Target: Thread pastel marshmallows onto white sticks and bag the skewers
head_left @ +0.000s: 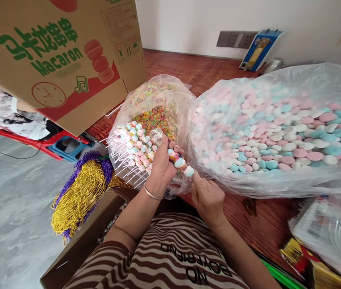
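Observation:
My left hand (162,162) is closed around the upper part of a marshmallow skewer (180,162), a row of pink, white, blue and yellow pieces. At its near end my right hand (209,197) is closed in a pinch, its fingertips at the last blue-and-white piece; the stick there is mostly hidden. Just left of my left hand, many finished marshmallow skewers (135,140) lie piled with white sticks pointing left. They rest on an open clear bag of small coloured ring candies (160,116). To the right lies a big clear bag of pink, white and blue marshmallows (266,136).
A large cardboard box (68,56) stands at the back left. Gold and purple bead strings (81,196) hang beside an open carton (76,241). A blue device (261,50) leans by wall sockets (236,39). Plastic packages (329,228) lie at the right on the reddish wooden table (185,68).

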`<move>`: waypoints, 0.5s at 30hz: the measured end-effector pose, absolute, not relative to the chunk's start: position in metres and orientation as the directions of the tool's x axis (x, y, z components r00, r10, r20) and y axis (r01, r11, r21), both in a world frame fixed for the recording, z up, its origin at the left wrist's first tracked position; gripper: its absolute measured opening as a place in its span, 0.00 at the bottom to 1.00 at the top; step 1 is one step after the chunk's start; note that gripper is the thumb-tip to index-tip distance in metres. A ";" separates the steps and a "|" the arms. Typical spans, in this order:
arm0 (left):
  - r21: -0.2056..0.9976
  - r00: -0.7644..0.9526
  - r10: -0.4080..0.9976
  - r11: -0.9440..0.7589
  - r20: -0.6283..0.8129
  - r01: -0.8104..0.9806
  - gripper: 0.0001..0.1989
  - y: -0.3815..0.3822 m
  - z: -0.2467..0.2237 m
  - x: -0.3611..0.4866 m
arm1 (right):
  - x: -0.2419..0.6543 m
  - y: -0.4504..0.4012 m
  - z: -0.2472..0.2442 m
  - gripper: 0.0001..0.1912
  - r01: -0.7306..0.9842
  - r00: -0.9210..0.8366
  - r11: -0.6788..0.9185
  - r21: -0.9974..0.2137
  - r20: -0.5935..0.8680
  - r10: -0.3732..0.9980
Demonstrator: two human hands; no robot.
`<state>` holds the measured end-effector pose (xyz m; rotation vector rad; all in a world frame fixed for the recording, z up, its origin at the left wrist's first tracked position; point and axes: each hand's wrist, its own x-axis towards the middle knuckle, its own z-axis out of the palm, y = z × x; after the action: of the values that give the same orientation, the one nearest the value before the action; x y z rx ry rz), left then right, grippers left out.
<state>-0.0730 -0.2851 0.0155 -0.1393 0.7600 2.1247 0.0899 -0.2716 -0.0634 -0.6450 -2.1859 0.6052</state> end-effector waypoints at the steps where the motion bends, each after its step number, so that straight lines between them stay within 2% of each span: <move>1: 0.471 -0.629 0.688 -0.447 -0.362 -0.760 0.20 -0.286 0.015 -0.072 | 0.090 -0.270 -0.066 0.16 0.301 -0.577 0.808 -0.507 0.578 0.577; 2: 0.471 -0.628 0.683 -0.445 -0.372 -0.762 0.20 -0.286 0.014 -0.070 | 0.090 -0.270 -0.067 0.16 0.327 -0.578 0.825 -0.462 0.592 0.561; 3: 0.470 -0.630 0.675 -0.444 -0.384 -0.763 0.19 -0.287 0.013 -0.068 | 0.089 -0.270 -0.067 0.16 0.331 -0.576 0.818 -0.470 0.586 0.570; 5: 0.472 -0.637 0.659 -0.448 -0.400 -0.759 0.18 -0.288 0.011 -0.062 | 0.086 -0.274 -0.065 0.15 0.280 -0.566 0.716 -0.640 0.492 0.661; 7: 0.474 -0.642 0.660 -0.454 -0.390 -0.754 0.17 -0.289 0.010 -0.057 | 0.082 -0.279 -0.058 0.14 0.139 -0.584 0.418 -0.898 0.267 0.766; 8: 0.475 -0.640 0.664 -0.452 -0.386 -0.755 0.17 -0.289 0.009 -0.056 | 0.081 -0.281 -0.054 0.14 0.044 -0.614 0.190 -0.981 0.123 0.780; 9: 0.476 -0.637 0.668 -0.448 -0.385 -0.757 0.17 -0.289 0.009 -0.055 | 0.080 -0.283 -0.049 0.15 -0.042 -0.662 -0.063 -0.997 -0.020 0.750; 11: 0.473 -0.625 0.677 -0.436 -0.389 -0.766 0.17 -0.291 0.009 -0.057 | 0.079 -0.284 -0.040 0.17 -0.134 -0.778 -0.490 -0.862 -0.214 0.591; 12: 0.464 -0.615 0.689 -0.433 -0.383 -0.773 0.17 -0.292 0.010 -0.059 | 0.079 -0.285 -0.037 0.17 -0.136 -0.828 -0.627 -0.767 -0.259 0.497; 13: 0.452 -0.603 0.709 -0.431 -0.367 -0.781 0.16 -0.293 0.011 -0.061 | 0.080 -0.285 -0.034 0.17 -0.122 -0.866 -0.714 -0.689 -0.278 0.416; 15: 0.429 -0.568 0.761 -0.421 -0.312 -0.799 0.13 -0.297 0.012 -0.065 | 0.083 -0.285 -0.032 0.15 -0.099 -0.900 -0.790 -0.606 -0.284 0.331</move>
<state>-0.0652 -0.2966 0.0121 -0.0844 0.6731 2.0699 0.0826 -0.2846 -0.0319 -0.5607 -0.8871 2.7131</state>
